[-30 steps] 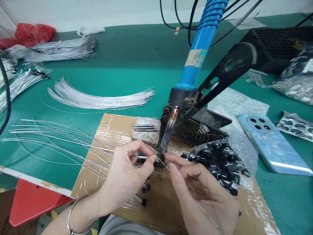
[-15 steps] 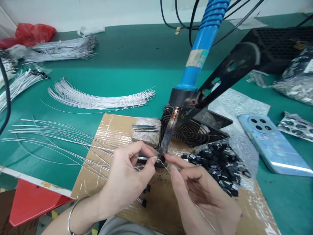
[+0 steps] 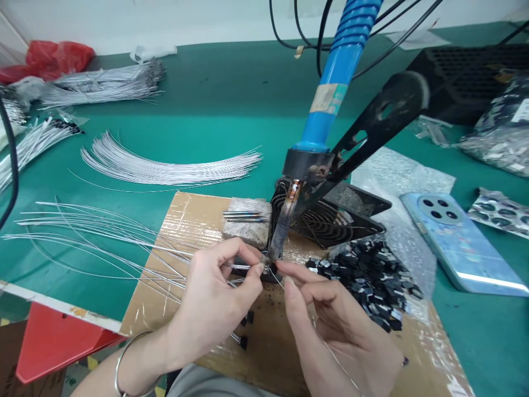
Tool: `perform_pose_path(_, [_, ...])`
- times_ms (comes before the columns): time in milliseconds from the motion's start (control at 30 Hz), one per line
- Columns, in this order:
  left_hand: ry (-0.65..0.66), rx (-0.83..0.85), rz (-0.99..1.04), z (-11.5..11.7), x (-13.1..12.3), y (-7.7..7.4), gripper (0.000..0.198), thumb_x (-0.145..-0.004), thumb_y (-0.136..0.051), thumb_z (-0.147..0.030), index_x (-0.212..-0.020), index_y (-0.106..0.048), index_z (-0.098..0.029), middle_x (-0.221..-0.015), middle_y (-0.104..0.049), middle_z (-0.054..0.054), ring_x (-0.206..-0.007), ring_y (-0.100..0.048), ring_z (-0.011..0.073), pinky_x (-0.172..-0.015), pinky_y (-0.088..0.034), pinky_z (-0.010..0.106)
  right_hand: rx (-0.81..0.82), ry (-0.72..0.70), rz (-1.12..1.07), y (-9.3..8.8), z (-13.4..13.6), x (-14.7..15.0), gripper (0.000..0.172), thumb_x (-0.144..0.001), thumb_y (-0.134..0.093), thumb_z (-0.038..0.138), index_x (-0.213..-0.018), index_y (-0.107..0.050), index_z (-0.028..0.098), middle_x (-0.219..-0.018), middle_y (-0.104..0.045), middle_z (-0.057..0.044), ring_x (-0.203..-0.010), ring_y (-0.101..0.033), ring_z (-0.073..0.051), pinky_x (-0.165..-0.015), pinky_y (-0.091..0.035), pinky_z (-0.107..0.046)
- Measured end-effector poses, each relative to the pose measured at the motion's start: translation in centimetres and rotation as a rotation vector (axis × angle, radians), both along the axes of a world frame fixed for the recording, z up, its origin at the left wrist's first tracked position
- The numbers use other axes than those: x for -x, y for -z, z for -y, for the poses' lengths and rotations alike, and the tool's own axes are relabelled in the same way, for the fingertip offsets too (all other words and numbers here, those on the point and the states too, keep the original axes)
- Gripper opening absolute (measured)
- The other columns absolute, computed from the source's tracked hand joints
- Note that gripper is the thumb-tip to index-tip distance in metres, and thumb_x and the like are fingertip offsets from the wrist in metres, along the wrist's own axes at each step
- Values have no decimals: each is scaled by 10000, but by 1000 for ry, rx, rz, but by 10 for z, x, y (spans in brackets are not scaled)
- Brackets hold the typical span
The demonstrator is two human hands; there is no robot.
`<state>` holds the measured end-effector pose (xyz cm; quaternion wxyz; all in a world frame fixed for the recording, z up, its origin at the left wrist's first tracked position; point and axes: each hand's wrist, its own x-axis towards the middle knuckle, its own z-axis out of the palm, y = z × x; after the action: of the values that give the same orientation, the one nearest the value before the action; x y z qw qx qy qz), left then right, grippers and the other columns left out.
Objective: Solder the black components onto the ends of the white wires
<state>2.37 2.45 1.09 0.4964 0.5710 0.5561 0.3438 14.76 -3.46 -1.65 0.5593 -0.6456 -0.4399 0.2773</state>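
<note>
A soldering iron [image 3: 320, 121] with a blue handle slants down in a black stand, its dark tip low between my hands. My left hand [image 3: 225, 298] pinches a thin white wire with a metal-looking end, held right beside the tip. My right hand [image 3: 334, 331] is closed on a strand of solder wire [image 3: 278, 279], which runs from the fingers to the joint under the tip and trails below the palm. Fingers partly hide the small part at the joint. Loose white wires [image 3: 111, 229] spread left from under my left hand.
A pile of small black parts [image 3: 372, 281] lies right on the cardboard [image 3: 173, 220]. A black fan [image 3: 330, 220] stands behind the tip, next to a block [image 3: 248, 234] bearing metal rods. A phone [image 3: 463, 242] lies at right; a wire bundle [image 3: 165, 168] lies at the back.
My right hand has shifted slightly left, with its fingertips closer to the tip. The soldering iron and stand appear slightly further left. My left hand has stayed almost still.
</note>
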Motion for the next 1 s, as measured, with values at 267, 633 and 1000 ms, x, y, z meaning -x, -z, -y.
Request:
perform_pose_path(267, [7,-5,-18,0,0,1,91,-802,-628,-151,-714,-649,-166,-808,-721,46,-815,-678,198,-668,-496,288,10,-24,45,1,2,-3,212,-871,-715,262,-691,-608,229,-1037,-807,-103,-890,-786,-224,-759,-609,-255])
perform_pose_path(633, [3,-10,12,-1,-1,1,94,-784,-625,-119,-706,-646,-166,-786,-713,34,-760,-657,164,-661,-500,265,8,37,47,3,1,2,230,-874,-716,263,-685,-589,232,-1002,-810,-71,-857,-781,-189,-767,-582,-228])
perform_pose_path(1000, [12,-18,24,1,2,1,99,-804,-633,-114,-720,-648,-165,-804,-716,37,-803,-671,176,-698,-510,273,-23,-62,19,4,2,-12,186,-868,-721,274,-701,-656,222,-1025,-815,-100,-852,-795,-221,-736,-622,-240])
